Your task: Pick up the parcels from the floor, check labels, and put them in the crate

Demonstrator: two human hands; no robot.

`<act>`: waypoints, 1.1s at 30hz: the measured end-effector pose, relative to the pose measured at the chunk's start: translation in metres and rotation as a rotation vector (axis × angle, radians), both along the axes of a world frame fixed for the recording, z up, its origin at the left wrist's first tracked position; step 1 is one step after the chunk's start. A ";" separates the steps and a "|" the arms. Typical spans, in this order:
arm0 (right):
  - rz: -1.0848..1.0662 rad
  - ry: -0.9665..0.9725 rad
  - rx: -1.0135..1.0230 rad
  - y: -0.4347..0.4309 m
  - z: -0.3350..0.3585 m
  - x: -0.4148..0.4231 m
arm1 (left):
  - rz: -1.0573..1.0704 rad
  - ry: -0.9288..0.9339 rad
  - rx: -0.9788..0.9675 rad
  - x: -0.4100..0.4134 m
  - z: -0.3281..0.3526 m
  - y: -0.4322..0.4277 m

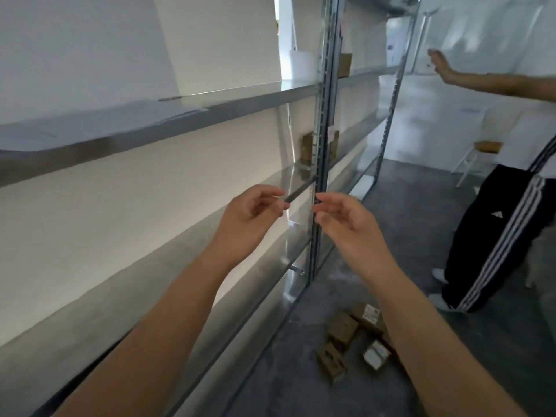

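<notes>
- Beside the shelf post (323, 130), we are holding left hand (252, 215) and right hand (343, 224) empty, fingers (270, 192) apart.
- Below it, parcels (343, 328) are looking light, stiff; sides suit gripping.

1. The steel upright (324, 130) stands straight ahead; left of it, shelf edges (180, 126) jut outward, with open gaps between the tiers;
2. Right of the upright, the concrete floor (406, 236) runs as an open aisle;
3. Near the upright's foot, scattered parcels (355, 335) clutter that floor;
4. Farther right of the upright, a standing person (493, 236) with an outstretched arm narrows the aisle.
</notes>
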State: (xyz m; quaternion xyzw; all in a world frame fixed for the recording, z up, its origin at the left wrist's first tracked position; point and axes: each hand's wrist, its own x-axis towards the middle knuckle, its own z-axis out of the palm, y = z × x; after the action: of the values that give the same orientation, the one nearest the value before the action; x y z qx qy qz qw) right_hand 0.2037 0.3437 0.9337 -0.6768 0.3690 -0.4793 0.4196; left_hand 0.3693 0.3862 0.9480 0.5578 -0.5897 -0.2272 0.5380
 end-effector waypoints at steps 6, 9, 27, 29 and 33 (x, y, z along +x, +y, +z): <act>-0.264 -0.032 -0.047 -0.051 0.016 -0.005 | -0.242 -0.062 -0.046 0.005 0.015 -0.092; -0.408 0.024 -0.049 -0.060 0.011 -0.015 | -0.405 0.015 -0.052 0.000 0.011 -0.127; -0.637 0.174 0.105 -0.165 -0.028 -0.107 | -0.587 0.140 0.084 -0.089 -0.052 -0.282; -0.619 0.181 0.106 -0.184 -0.025 -0.120 | -0.573 0.172 0.100 -0.105 -0.051 -0.298; -0.571 0.185 0.094 -0.228 -0.029 -0.139 | -0.542 0.183 0.098 -0.126 -0.058 -0.333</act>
State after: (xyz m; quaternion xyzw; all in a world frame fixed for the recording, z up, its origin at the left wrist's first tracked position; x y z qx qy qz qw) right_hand 0.0649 0.1154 0.9044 -0.5662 0.6029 -0.4965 0.2633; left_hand 0.2433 0.0537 0.8904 0.3825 -0.6546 -0.4403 0.4810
